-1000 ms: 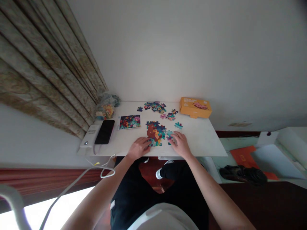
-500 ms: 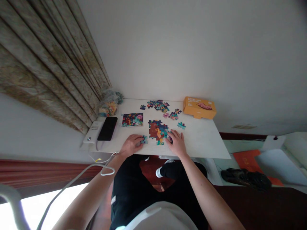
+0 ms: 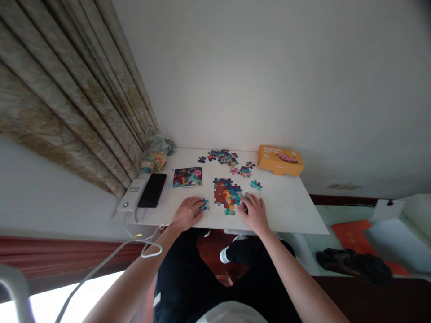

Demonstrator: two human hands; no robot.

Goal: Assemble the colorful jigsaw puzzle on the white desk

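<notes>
A partly assembled colourful puzzle (image 3: 226,193) lies on the white table (image 3: 286,206). My left hand (image 3: 186,213) rests to its left, fingertips pinched on a small teal puzzle piece (image 3: 204,205) that sits apart from the assembled block. My right hand (image 3: 255,211) lies flat at the block's lower right corner, fingers spread over pieces at that edge. Several loose pieces (image 3: 222,157) are heaped farther back, and a single teal piece (image 3: 256,185) lies to the right of the block.
An orange box (image 3: 280,159) stands at the back right. A picture card (image 3: 187,176), a black phone (image 3: 152,189) on a white device (image 3: 129,196) and a plastic bag (image 3: 155,154) sit at the left by the curtain (image 3: 67,98). A white cable (image 3: 111,258) hangs below.
My left hand has slid left from the block's lower left edge with a teal piece at its fingertips. My right hand has stayed at the block's right corner. The view has shifted slightly.
</notes>
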